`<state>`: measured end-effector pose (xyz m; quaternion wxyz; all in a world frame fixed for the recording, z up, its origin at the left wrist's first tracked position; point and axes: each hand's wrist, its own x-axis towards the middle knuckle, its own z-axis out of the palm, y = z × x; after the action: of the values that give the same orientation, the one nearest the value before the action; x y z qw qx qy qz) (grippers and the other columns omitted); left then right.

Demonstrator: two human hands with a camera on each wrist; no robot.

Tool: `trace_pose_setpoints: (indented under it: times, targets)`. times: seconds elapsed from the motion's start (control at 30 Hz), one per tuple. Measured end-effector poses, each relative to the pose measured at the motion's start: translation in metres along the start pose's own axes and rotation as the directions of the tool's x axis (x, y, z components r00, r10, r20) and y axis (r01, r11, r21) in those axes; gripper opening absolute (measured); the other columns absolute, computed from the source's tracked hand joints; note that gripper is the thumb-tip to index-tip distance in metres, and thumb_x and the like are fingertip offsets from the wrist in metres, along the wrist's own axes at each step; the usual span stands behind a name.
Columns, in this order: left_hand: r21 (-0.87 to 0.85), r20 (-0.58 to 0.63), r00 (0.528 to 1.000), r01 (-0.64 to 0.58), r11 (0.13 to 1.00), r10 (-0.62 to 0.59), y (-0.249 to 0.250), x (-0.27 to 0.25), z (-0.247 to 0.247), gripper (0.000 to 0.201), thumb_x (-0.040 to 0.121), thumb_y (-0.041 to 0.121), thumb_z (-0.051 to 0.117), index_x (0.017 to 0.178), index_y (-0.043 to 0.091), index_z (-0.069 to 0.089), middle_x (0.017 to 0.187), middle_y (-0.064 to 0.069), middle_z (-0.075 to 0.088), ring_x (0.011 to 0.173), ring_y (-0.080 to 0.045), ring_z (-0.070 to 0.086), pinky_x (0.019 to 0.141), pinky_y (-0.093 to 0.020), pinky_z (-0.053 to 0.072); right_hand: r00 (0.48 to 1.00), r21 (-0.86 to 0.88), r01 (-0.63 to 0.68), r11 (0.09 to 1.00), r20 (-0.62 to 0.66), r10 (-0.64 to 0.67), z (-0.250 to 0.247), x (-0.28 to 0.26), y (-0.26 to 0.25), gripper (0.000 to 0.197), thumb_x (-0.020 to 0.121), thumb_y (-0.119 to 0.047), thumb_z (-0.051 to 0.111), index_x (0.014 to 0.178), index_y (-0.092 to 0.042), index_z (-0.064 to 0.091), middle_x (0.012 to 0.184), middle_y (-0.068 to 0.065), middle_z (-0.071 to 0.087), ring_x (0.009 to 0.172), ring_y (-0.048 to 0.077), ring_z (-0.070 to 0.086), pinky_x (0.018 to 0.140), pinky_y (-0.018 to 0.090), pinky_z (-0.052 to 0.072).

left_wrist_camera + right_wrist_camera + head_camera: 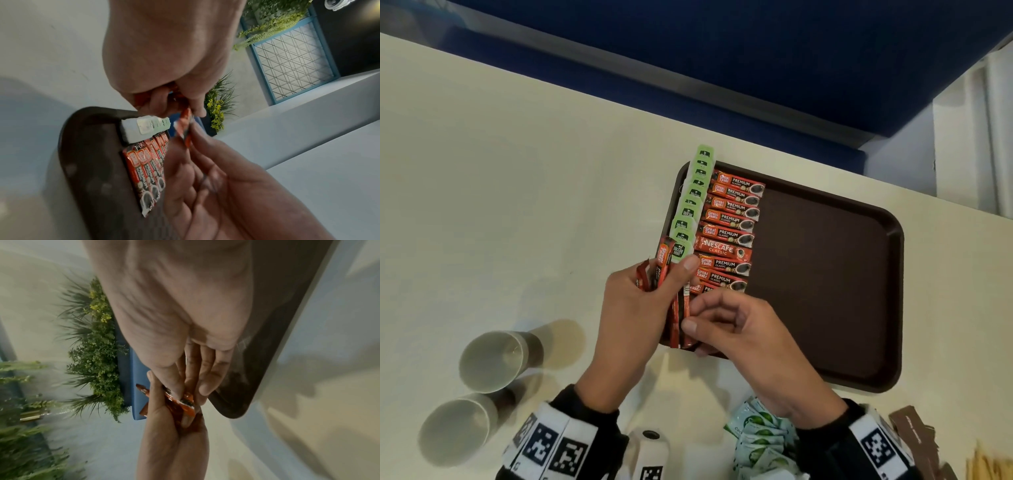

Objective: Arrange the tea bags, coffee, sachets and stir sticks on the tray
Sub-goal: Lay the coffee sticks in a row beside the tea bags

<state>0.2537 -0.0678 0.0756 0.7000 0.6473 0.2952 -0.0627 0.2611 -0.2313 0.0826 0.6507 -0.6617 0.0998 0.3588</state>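
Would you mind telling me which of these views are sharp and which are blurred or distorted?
Head view: mostly sharp, labels on the coffee sachets on the tray readable, paper cups casting soft doubled shadows. Left wrist view: strongly wide-angle, the right hand blurred, the tray's sachets fairly clear. Right wrist view: softest, blurred plants, the right hand large in front.

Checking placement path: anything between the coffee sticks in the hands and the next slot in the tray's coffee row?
Nothing visible. The left hand grips the coffee sticks; the right hand pinches one just above the near end of the coffee row on the tray.
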Motion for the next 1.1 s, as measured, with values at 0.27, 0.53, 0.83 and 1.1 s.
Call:
trace_pose_setpoints:
  times: [0.27, 0.53, 0.83, 1.1]
  targets:
    - [0.001, -0.058, 0.998, -0.002, 1.0, 0.002, -0.009, 0.002, -0.007, 0.032, 0.091, 0.034, 0.083, 0.069, 0.012, 0.075, 0.048, 0.009, 0.052, 0.043, -0.007, 0.042, 0.048, -0.015, 0.037, 0.996, -0.049, 0.044, 0.998, -0.08, -0.048, -0.016, -0.002, -0.012, 0.009, 0.096, -0.002, 0.076, 0.103, -0.008, 0.076, 0.097, 0.014, 0.078, 0.09, 0.027, 0.079, 0.081, 0.031, 0.063]
    - [-0.045, 0.006, 0.997, 0.077, 0.996, -0.077, -0.013, -0.002, 0.0, 0.042, 0.1, 0.047, 0.068, 0.084, 0.011, 0.081, 0.058, 0.0, 0.063, 0.048, -0.012, 0.038, 0.048, -0.023, 0.032, 0.608, -0.908, 0.396, 0.139, 0.146, -0.78, -0.022, -0.002, 0.018, 0.012, 0.098, -0.007, 0.074, 0.109, -0.009, 0.078, 0.112, 0.005, 0.073, 0.098, 0.021, 0.071, 0.085, 0.036, 0.06]
    - [-0.076, 0.014, 0.997, 0.074, 0.994, -0.073, -0.015, 0.003, -0.001, 0.029, 0.097, 0.032, 0.076, 0.09, 0.004, 0.079, 0.05, 0.004, 0.046, 0.044, -0.01, 0.035, 0.046, -0.022, 0.032, 0.789, -0.593, 0.381, 0.709, -0.191, -0.584, -0.022, -0.005, 0.013, 0.036, 0.089, -0.02, 0.086, 0.122, -0.022, 0.073, 0.121, -0.012, 0.068, 0.113, 0.015, 0.07, 0.092, 0.027, 0.059]
    - [0.051, 0.11, 0.991, 0.075, 0.996, -0.08, -0.01, 0.0, -0.005, 0.022, 0.095, 0.039, 0.077, 0.087, 0.02, 0.086, 0.061, 0.005, 0.068, 0.046, -0.005, 0.044, 0.05, -0.018, 0.038, 0.847, -0.712, 0.263, 0.651, -0.154, -0.509, -0.029, 0.003, 0.012, 0.027, 0.089, -0.032, 0.085, 0.115, -0.03, 0.078, 0.107, -0.023, 0.072, 0.106, 0.005, 0.065, 0.085, 0.014, 0.05]
